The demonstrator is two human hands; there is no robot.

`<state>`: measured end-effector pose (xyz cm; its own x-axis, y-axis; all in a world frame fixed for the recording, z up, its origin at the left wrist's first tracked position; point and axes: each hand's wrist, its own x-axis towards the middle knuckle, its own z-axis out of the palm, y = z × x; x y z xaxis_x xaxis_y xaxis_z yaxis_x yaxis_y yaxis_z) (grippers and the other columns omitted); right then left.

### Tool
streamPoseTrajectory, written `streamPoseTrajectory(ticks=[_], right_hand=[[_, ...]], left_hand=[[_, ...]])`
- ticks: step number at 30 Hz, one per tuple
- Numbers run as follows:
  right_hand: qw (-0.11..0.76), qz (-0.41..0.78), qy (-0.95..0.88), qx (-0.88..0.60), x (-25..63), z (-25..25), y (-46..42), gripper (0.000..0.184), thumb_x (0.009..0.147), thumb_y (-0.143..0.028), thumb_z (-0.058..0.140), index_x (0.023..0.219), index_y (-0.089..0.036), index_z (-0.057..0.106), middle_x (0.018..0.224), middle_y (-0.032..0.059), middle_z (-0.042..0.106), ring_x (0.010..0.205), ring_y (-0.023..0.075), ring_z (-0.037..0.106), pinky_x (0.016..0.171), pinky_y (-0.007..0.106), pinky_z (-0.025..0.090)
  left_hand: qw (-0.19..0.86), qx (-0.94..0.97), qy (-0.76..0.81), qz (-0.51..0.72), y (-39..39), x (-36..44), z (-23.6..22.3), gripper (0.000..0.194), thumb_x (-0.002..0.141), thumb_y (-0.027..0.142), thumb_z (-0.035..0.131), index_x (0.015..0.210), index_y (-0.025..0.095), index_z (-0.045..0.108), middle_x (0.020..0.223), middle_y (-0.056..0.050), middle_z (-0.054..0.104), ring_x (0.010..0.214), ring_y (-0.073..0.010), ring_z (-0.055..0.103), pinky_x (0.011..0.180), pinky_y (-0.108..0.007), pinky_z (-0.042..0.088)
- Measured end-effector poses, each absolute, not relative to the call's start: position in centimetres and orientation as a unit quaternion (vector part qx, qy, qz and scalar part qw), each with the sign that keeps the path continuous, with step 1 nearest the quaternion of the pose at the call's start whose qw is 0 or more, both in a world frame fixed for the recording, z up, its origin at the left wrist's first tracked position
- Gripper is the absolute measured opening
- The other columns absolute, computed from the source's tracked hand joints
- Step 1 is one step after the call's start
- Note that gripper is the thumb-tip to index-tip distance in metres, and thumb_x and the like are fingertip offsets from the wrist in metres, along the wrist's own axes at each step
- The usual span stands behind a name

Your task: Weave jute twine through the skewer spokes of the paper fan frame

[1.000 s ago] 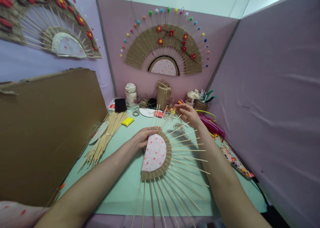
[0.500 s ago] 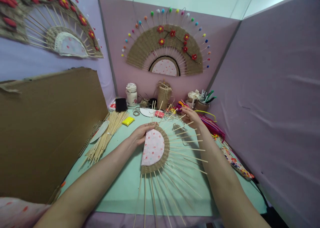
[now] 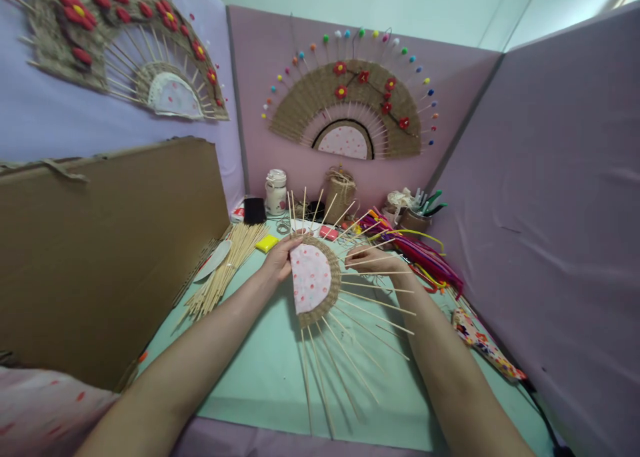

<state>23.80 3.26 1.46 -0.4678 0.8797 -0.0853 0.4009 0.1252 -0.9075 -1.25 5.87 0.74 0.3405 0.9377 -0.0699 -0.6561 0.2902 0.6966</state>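
My left hand (image 3: pixel 280 258) grips a half-round woven fan (image 3: pixel 311 280) by its upper left corner. The fan has a white cloth centre with pink dots, a band of woven brown twine round its curve, and thin bamboo sticks (image 3: pixel 377 301) fanning out from the band. On the right, my right hand (image 3: pixel 367 259) is closed behind the upper sticks, close to the woven band. Its fingertips are pinched together, and what they hold is too small to make out. Loose twine (image 3: pixel 383 281) lies on the table beneath that hand.
A bundle of bamboo sticks (image 3: pixel 223 273) and a yellow packet (image 3: pixel 267 243) lie at left. Behind stand a white jar (image 3: pixel 276 193), a twine spool (image 3: pixel 340 193) and a pen holder (image 3: pixel 416 221). Colourful pipe cleaners (image 3: pixel 420 253) lie right. A cardboard panel (image 3: pixel 110 257) borders the left side.
My right hand has come down and left, from the upper stick tips to near the woven band, and its fingers have drawn together. The fan has tilted slightly, still in my left hand.
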Motion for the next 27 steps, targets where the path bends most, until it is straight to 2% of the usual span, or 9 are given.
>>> streamPoseTrajectory(ticks=[5, 8, 12, 15, 20, 24, 27], right_hand=[[0.257, 0.519, -0.697, -0.423, 23.7, 1.8, 3.0, 0.018, 0.066, -0.033, 0.070, 0.080, -0.022, 0.069, 0.088, 0.0055, 0.066, 0.083, 0.0210, 0.059, 0.067, 0.031, 0.047], [0.269, 0.541, -0.686, -0.405, 23.1, 2.0, 3.0, 0.029, 0.065, -0.029, 0.071, 0.092, -0.022, 0.067, 0.101, 0.0063, 0.065, 0.095, 0.0240, 0.057, 0.078, 0.035, 0.046], [0.352, 0.556, -0.652, -0.377, 21.5, 1.8, 3.1, 0.038, 0.064, -0.024, 0.070, 0.102, -0.023, 0.061, 0.106, 0.0046, 0.063, 0.099, 0.0234, 0.056, 0.085, 0.036, 0.044], [0.401, 0.568, -0.620, -0.363, 20.3, 1.3, 3.2, 0.040, 0.065, -0.026, 0.071, 0.103, -0.026, 0.059, 0.098, 0.0032, 0.064, 0.092, 0.0222, 0.058, 0.082, 0.035, 0.044], [0.404, 0.552, -0.595, -0.422, 19.6, 0.7, 3.2, 0.029, 0.067, -0.036, 0.069, 0.093, -0.027, 0.060, 0.076, 0.0017, 0.064, 0.066, 0.0170, 0.056, 0.065, 0.032, 0.044], [0.415, 0.530, -0.599, -0.434, 19.3, 0.6, 3.3, 0.019, 0.064, -0.036, 0.071, 0.077, -0.024, 0.063, 0.076, 0.0037, 0.064, 0.069, 0.0188, 0.056, 0.067, 0.034, 0.044], [0.399, 0.507, -0.615, -0.453, 19.3, 0.7, 3.5, 0.018, 0.063, -0.035, 0.071, 0.075, -0.024, 0.063, 0.074, 0.0036, 0.064, 0.068, 0.0194, 0.055, 0.065, 0.034, 0.044]], left_hand=[[0.768, 0.310, 0.230, 0.511, 5.6, -1.0, 0.7, 0.027, 0.065, 0.004, 0.064, 0.090, 0.014, 0.061, 0.075, -0.002, 0.069, 0.069, -0.0131, 0.065, 0.075, -0.028, 0.050], [0.775, 0.319, 0.226, 0.496, 5.2, -0.7, 0.6, 0.026, 0.066, 0.005, 0.065, 0.090, 0.014, 0.061, 0.078, -0.003, 0.070, 0.070, -0.0134, 0.065, 0.075, -0.029, 0.050], [0.782, 0.338, 0.219, 0.476, 4.5, -0.2, 0.5, 0.022, 0.067, 0.006, 0.065, 0.088, 0.013, 0.061, 0.080, -0.004, 0.070, 0.072, -0.0143, 0.065, 0.076, -0.030, 0.050], [0.783, 0.339, 0.221, 0.473, 4.2, 0.1, 0.3, 0.019, 0.067, 0.006, 0.064, 0.085, 0.013, 0.062, 0.078, -0.004, 0.069, 0.070, -0.0135, 0.065, 0.074, -0.028, 0.050], [0.785, 0.329, 0.235, 0.469, 4.2, 0.2, -0.3, 0.018, 0.067, 0.005, 0.064, 0.084, 0.012, 0.061, 0.074, -0.004, 0.069, 0.066, -0.0130, 0.064, 0.071, -0.027, 0.051], [0.799, 0.316, 0.246, 0.449, 4.5, 0.3, -0.9, 0.020, 0.067, 0.005, 0.065, 0.085, 0.012, 0.061, 0.076, -0.005, 0.069, 0.068, -0.0141, 0.065, 0.072, -0.028, 0.051], [0.818, 0.325, 0.252, 0.403, 4.4, 0.3, -1.2, 0.017, 0.067, 0.008, 0.066, 0.084, 0.011, 0.063, 0.074, -0.006, 0.069, 0.066, -0.0145, 0.065, 0.071, -0.028, 0.051]])
